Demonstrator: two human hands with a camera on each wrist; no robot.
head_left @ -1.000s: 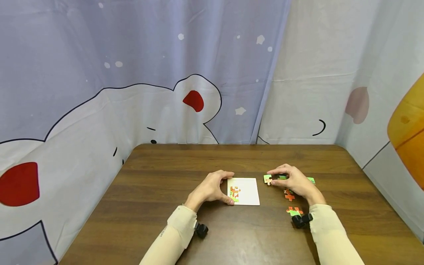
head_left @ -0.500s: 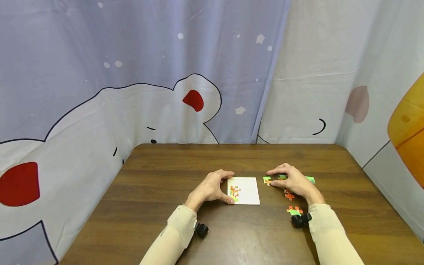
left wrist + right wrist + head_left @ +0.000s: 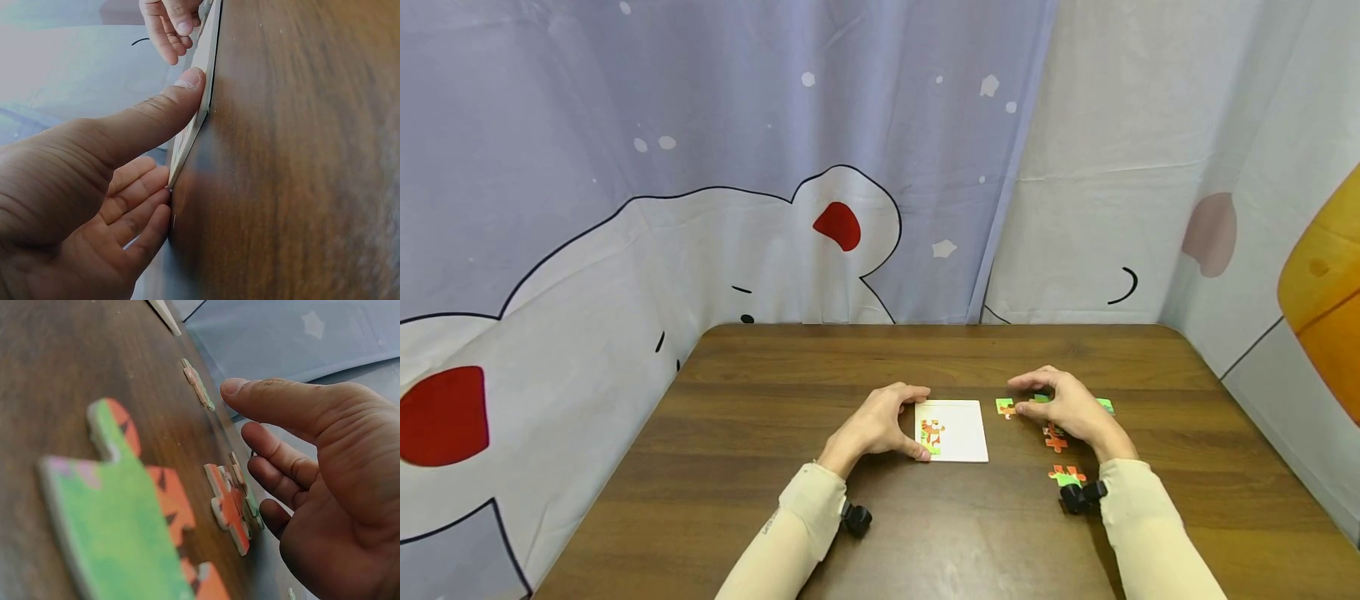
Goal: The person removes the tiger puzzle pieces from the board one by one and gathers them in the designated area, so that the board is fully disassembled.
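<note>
A white square puzzle board (image 3: 964, 431) lies flat on the table, with orange and green pieces along its left side. My left hand (image 3: 874, 423) holds the board by its left edge, thumb on the near corner and fingers at the far one. In the left wrist view the thumb (image 3: 156, 112) presses on the board's edge (image 3: 185, 147). To the right of the board a green and orange puzzle piece (image 3: 1005, 407) lies on the table. Above and beside it hovers my right hand (image 3: 1063, 407), thumb and fingers apart; the right wrist view shows nothing between them.
More loose pieces lie under and near the right hand: an orange piece (image 3: 1056, 442), a green and orange piece (image 3: 1067, 476) nearer me, and a green one (image 3: 1105, 406) farther right. A patterned curtain (image 3: 820, 275) hangs behind the wooden table (image 3: 775, 375).
The right hand has put the green and orange piece down on the table. Its fingers have then drawn slightly away to the right. The left hand stays on the board.
</note>
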